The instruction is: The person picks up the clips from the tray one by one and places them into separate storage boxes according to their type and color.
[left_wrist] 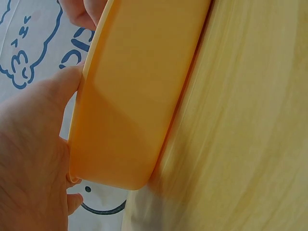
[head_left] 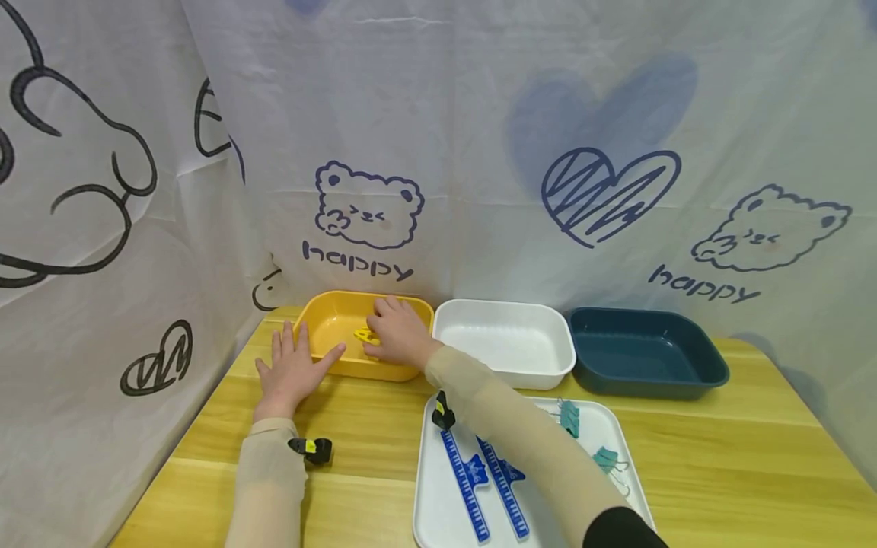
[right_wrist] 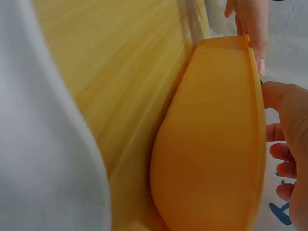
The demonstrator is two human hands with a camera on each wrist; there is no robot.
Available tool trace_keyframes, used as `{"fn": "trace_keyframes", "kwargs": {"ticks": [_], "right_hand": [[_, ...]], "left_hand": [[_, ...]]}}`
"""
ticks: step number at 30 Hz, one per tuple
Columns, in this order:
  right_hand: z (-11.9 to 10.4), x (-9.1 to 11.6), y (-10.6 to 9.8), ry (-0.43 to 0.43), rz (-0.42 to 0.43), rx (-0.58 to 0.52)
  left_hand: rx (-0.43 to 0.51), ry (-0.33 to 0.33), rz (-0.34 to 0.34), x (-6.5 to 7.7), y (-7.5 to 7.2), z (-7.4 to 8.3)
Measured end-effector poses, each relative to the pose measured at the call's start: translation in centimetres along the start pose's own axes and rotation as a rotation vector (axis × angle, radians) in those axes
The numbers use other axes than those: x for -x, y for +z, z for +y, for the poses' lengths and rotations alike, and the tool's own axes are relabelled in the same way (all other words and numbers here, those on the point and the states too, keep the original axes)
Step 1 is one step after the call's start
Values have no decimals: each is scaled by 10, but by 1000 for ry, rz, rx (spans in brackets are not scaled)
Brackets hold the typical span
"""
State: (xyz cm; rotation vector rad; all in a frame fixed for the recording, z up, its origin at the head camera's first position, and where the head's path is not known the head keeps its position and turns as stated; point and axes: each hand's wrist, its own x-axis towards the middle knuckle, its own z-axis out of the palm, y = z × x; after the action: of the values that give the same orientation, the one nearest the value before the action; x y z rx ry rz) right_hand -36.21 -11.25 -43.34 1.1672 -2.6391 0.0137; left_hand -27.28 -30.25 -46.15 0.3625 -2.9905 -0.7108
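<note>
My right hand (head_left: 400, 332) reaches into the yellow bin (head_left: 317, 298) and pinches a small bright-yellow piece with dark marks (head_left: 365, 335) at its fingertips. Its exact kind cannot be made out, and the hand covers part of it. At the bin's near-left corner my left hand (head_left: 291, 374) lies with fingers spread and straight. The left wrist view shows the left thumb (left_wrist: 72, 79) against the rim of the bin (left_wrist: 139, 96). In the right wrist view the right fingers (right_wrist: 284, 151) curl beyond the rim, and the small piece is hidden.
A white bin (head_left: 503, 374) and a dark teal bin (head_left: 651, 387) stand to the right. In front, a white tray (head_left: 428, 487) holds two blue strips with a piano-key pattern (head_left: 466, 487) and teal binder clips (head_left: 569, 418). The right forearm crosses the tray. A printed cloth hangs behind.
</note>
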Motion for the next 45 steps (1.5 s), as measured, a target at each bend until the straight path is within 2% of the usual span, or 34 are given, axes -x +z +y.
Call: {"fn": "trace_keyframes", "kwargs": {"ticks": [12,23,45], "right_hand": [[-8,-10,15,52,-19,10],[-12,-18,22,98,-75,-77],[-12,-25,31,49,-111,-78]], "left_hand": [[-7,-8,-5,-1,0,1],[-15,1,-10,-1,0,-3],[-18,3,10,-3,3,-4]]}}
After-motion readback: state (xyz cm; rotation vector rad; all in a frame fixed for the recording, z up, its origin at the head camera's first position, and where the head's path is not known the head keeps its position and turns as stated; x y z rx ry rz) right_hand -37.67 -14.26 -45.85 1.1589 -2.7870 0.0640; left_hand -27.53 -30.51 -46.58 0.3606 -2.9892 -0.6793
